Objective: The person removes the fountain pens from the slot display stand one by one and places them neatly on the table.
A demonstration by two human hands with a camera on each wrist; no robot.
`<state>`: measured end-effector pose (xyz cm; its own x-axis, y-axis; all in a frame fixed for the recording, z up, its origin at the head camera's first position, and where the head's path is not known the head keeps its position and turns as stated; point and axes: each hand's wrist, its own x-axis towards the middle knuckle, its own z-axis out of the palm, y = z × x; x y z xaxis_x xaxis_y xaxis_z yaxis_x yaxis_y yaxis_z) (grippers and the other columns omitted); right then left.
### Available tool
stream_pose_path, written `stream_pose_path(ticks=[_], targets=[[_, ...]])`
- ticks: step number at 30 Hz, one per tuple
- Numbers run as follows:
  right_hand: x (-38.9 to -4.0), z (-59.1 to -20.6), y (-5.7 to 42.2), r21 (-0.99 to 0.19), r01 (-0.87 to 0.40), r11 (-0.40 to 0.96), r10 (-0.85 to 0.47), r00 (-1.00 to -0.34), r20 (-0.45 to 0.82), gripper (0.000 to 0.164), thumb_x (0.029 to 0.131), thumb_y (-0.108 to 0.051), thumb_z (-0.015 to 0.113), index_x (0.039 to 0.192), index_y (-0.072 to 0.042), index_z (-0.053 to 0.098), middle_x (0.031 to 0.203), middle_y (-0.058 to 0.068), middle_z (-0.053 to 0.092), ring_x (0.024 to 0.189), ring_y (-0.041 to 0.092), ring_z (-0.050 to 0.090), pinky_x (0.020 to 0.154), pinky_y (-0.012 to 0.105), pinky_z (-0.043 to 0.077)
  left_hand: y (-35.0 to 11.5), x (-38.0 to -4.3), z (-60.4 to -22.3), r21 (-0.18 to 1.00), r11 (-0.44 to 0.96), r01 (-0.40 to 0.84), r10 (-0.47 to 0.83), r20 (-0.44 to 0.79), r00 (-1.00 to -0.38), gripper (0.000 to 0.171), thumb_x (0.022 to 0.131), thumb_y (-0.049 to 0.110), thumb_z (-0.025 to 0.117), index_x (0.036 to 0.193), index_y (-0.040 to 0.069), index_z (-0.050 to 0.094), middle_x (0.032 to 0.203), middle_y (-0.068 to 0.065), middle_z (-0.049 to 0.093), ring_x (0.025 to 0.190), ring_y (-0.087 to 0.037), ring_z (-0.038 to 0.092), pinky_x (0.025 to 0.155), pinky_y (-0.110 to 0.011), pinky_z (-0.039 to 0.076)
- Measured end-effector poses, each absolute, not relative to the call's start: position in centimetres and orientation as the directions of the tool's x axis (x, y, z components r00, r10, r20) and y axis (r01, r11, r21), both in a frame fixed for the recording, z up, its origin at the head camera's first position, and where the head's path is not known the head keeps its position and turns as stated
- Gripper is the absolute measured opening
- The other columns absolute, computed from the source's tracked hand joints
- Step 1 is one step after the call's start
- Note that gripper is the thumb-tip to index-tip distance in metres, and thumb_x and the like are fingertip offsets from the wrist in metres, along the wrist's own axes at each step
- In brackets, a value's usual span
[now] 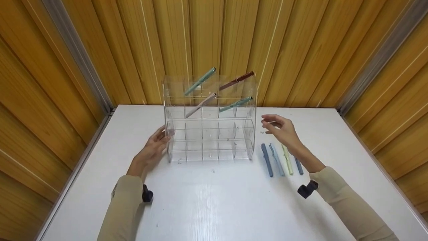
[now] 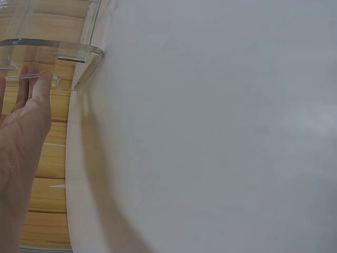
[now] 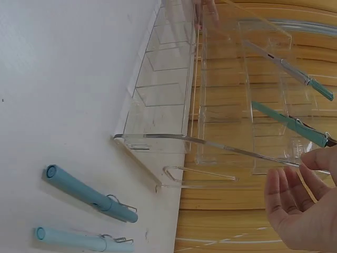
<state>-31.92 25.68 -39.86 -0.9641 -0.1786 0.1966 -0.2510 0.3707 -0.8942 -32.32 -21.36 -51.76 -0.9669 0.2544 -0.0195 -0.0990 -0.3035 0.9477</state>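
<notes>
A clear acrylic pen rack (image 1: 210, 134) with tiered compartments stands upright on the white table. My left hand (image 1: 154, 145) grips its left side panel, thumb in front and fingers behind; the left wrist view shows this hand (image 2: 26, 121) at the panel's edge. Just right of the rack, my right hand (image 1: 282, 130) hovers with loosely bent fingers and holds nothing. Slanting out of the upper tiers are a teal pen (image 1: 200, 81), a dark red pen (image 1: 236, 80), a pale pink pen (image 1: 201, 105) and a blue-green pen (image 1: 236, 104).
On the table right of the rack lie a blue pen (image 1: 266, 160), a light blue pen (image 1: 277, 160), a pale green pen (image 1: 287, 160) and a dark blue pen (image 1: 298, 165), partly under my right forearm. Yellow wood-look panels (image 1: 207, 40) wall the table's back and sides.
</notes>
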Motion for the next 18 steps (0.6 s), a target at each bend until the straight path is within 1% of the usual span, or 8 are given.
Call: stream_pose_path(ticks=[4,7,11,12,14,18], targets=[[-32.4,-39.2,24.8,-0.905,-0.266,0.332,-0.190,-0.959,0.212,0.041,0.103,-0.016,0.062,0.140,0.002,0.056,0.131,0.025,0.062,0.100,0.005,0.068,0.082,0.017,0.059,-21.3,-32.3,-51.8,0.955,-0.282,-0.094,0.254,-0.020,-0.967,0.077,0.105,0.012,0.057,0.165,0.011,0.010,0.168,-0.017,0.018,0.158,-0.033,0.019,0.131,-0.046,0.017],[-32.6,-38.9,24.2,-0.912,-0.270,0.309,-0.178,-0.958,0.223,0.043,0.102,-0.015,0.063,0.141,0.001,0.056,0.131,0.025,0.063,0.100,0.008,0.069,0.082,0.018,0.060,-21.3,-32.3,-51.8,0.949,-0.300,-0.099,0.260,-0.018,-0.965,0.078,0.104,0.011,0.058,0.165,0.011,0.009,0.167,-0.017,0.018,0.157,-0.032,0.019,0.131,-0.047,0.017],[-32.8,-38.5,23.5,-0.918,-0.261,0.299,-0.158,-0.962,0.222,0.045,0.102,-0.019,0.063,0.143,-0.001,0.055,0.133,0.022,0.062,0.100,0.005,0.068,0.084,0.018,0.060,-21.3,-32.1,-51.8,0.939,-0.326,-0.106,0.263,-0.017,-0.965,0.078,0.104,0.011,0.058,0.165,0.011,0.010,0.167,-0.016,0.019,0.157,-0.031,0.020,0.131,-0.047,0.016],[-32.9,-38.4,23.2,-0.920,-0.256,0.296,-0.156,-0.963,0.218,0.045,0.102,-0.019,0.063,0.143,-0.002,0.055,0.134,0.021,0.062,0.102,0.008,0.069,0.084,0.018,0.060,-21.3,-32.1,-51.8,0.936,-0.335,-0.108,0.263,-0.017,-0.965,0.078,0.104,0.010,0.058,0.165,0.011,0.009,0.167,-0.016,0.018,0.157,-0.031,0.020,0.131,-0.047,0.015],[-33.1,-38.2,22.8,-0.922,-0.248,0.297,-0.157,-0.965,0.209,0.046,0.103,-0.020,0.063,0.145,-0.003,0.054,0.136,0.020,0.061,0.101,0.006,0.069,0.085,0.018,0.059,-21.3,-32.1,-51.9,0.929,-0.351,-0.118,0.262,-0.023,-0.965,0.078,0.104,0.010,0.059,0.165,0.012,0.011,0.167,-0.015,0.019,0.157,-0.030,0.020,0.131,-0.046,0.015],[-33.6,-37.8,21.8,-0.930,-0.239,0.281,-0.161,-0.967,0.199,0.048,0.103,-0.017,0.062,0.147,-0.003,0.051,0.139,0.018,0.060,0.104,0.011,0.070,0.084,0.018,0.060,-21.3,-32.2,-51.9,0.921,-0.370,-0.126,0.260,-0.027,-0.965,0.079,0.103,0.009,0.060,0.165,0.012,0.011,0.167,-0.014,0.020,0.157,-0.030,0.021,0.131,-0.046,0.015]])
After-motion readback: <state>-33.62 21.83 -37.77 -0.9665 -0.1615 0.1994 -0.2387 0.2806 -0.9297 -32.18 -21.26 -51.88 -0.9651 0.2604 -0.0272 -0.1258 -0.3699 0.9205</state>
